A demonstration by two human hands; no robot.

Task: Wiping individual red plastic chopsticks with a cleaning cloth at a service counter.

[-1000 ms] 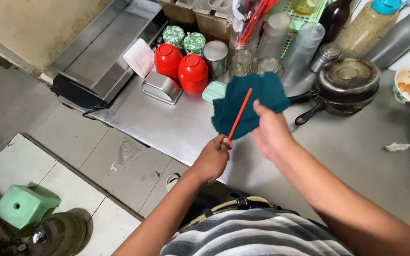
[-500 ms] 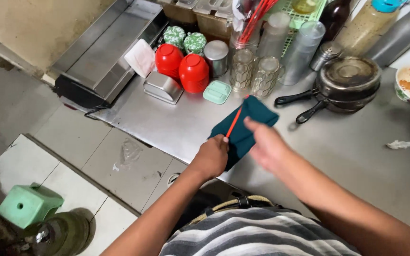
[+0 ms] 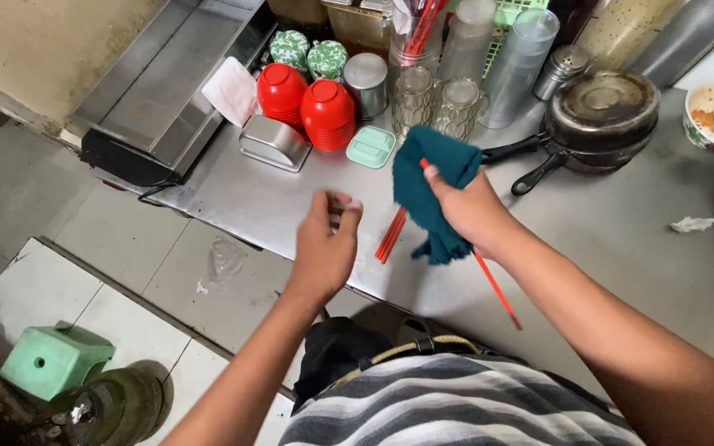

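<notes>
Matt cloth [image 3: 431,194], seemingly plastic chopsticks [image 3: 392,234], brushed-metal counter [image 3: 621,239]

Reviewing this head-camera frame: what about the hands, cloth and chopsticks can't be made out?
- Right hand: the fingers gripping the teal cloth are hidden by the cloth.
- Red chopsticks: count unclear; cloth and hand cover their middles.
- Left hand: motion-blurred fingers; whether it holds anything is unclear.
- Bowl: cut off by the right edge.

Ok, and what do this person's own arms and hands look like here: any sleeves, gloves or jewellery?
Both arms are bare as far up as the view shows. The left hand and right hand wear no gloves, and no rings, watch or bracelet show. The only clothing in view is a shirt with grey, black and white horizontal stripes at the bottom of the frame.
</notes>
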